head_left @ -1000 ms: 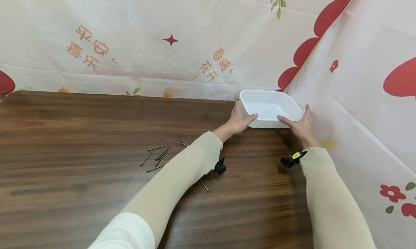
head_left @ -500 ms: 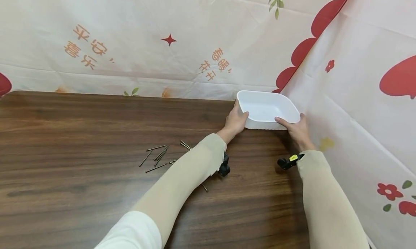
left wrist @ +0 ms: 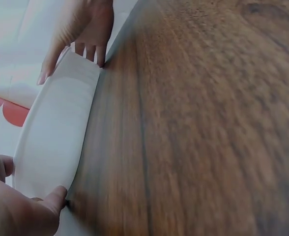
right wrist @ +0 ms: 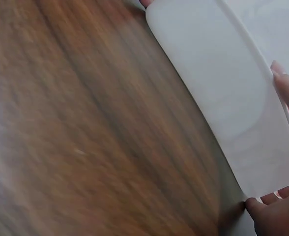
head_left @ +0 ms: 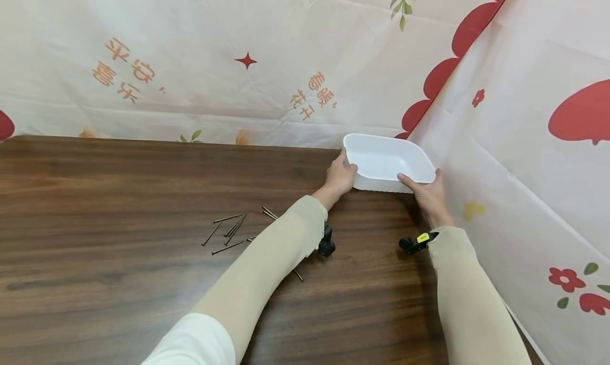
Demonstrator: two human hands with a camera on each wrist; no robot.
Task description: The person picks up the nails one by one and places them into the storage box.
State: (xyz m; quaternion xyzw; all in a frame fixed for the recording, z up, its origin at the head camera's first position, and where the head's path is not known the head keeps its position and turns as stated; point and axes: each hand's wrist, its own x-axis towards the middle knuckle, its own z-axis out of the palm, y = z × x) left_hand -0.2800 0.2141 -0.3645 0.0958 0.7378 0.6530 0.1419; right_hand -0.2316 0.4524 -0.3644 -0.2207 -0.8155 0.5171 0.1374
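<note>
Two hands are gripping a white tub (head_left: pixel 378 185) at the table's far right corner, close by the printed cloth (head_left: pixel 190 47). The left hand (head_left: pixel 340 175) is holding one end, the right hand (head_left: pixel 429 198) the other, both curling round the near corners. In the wrist views, the thumbs are lying at the rim while other fingers are reaching down by the base. Whether the base is resting on the table (head_left: pixel 119 206) or hanging just above it, I cannot tell.

Judging by its thin, smooth walls, the tub is probably being made of plastic: light, fairly stiff, perhaps a little slippery, bending before breaking. Its two ends are offering the best hold, with thumbs hooking the rim and fingers supporting below; squeezing one long wall might flex it.

Several loose nails (head_left: pixel 235 226) are lying left of the tub, the left sleeve (head_left: pixel 267 254) partly hiding them.
</note>
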